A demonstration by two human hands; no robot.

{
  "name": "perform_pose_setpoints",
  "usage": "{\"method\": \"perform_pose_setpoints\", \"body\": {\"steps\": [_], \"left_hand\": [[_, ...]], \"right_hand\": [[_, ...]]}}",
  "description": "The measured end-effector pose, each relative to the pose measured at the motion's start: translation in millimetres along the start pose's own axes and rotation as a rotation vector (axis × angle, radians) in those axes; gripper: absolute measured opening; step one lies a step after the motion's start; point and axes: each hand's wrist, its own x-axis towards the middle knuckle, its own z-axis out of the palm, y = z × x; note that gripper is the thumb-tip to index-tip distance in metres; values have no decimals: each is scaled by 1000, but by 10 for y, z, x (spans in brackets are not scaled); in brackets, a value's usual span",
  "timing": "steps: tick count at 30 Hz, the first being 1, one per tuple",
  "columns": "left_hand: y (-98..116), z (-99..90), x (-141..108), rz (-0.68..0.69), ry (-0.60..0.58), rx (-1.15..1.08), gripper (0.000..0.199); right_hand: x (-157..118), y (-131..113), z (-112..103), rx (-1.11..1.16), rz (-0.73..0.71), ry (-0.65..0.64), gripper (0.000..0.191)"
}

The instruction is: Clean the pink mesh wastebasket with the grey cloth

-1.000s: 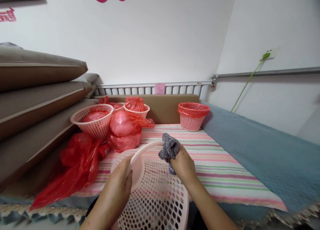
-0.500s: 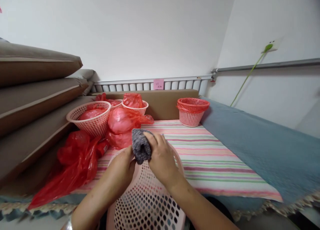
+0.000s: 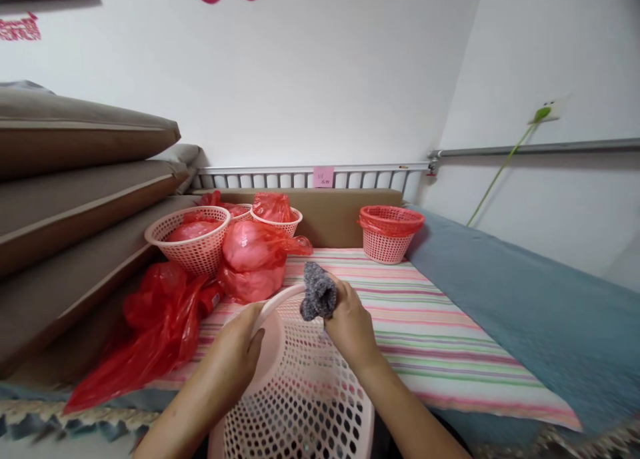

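A large pink perforated basket point(image 3: 300, 399) is tilted on its side in front of me, its rim toward the striped cloth. My left hand point(image 3: 240, 349) grips that rim on the left, fingers wrapped round it. In my right hand point(image 3: 350, 322) is a bunched dark grey cloth point(image 3: 319, 292), held against the rim at its far side. The right fingertips are partly hidden behind the cloth.
Pink baskets point(image 3: 193, 246) and tied red bags point(image 3: 253, 259) stand at the back left. A loose red bag point(image 3: 155, 332) lies beside stacked brown cushions point(image 3: 85, 206). Red-lined basket point(image 3: 387, 236) stands at the back right on the striped cloth point(image 3: 450, 352). Blue fabric point(image 3: 510, 272) covers the right side.
My right hand has moved right with the grey cloth, away from my left hand. More of the basket's rim shows between them. The view has tipped up slightly.
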Motion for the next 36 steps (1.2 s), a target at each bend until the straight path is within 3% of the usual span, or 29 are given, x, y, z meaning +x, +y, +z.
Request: {"method": "perform_pose_setpoints", "body": {"steps": [5,12,16,20,25,32,36], "left_hand": [[-18,15,-64,36,37,21,33],[92,-56,164,3,-42,163,24],[155,-102,260,30,-39,208,19],[214,-9,279,54,-55,199,18],[259,137,250,51,-9,232,24],[275,204,194,183,2,133,26],[223,195,176,190,-4,54,29]], "right_hand": [[-149,301,-24,-72,218,-98,45],[-110,374,-71,11,247,-106,49],[-18,230,-154,55,132,-11,53],[38,112,-203,40,-6,44,58],[37,37,-182,-14,-50,49,60],[-4,-476,-252,20,-279,-11,57],[-8,-542,-250,81,-315,-20,54]]}}
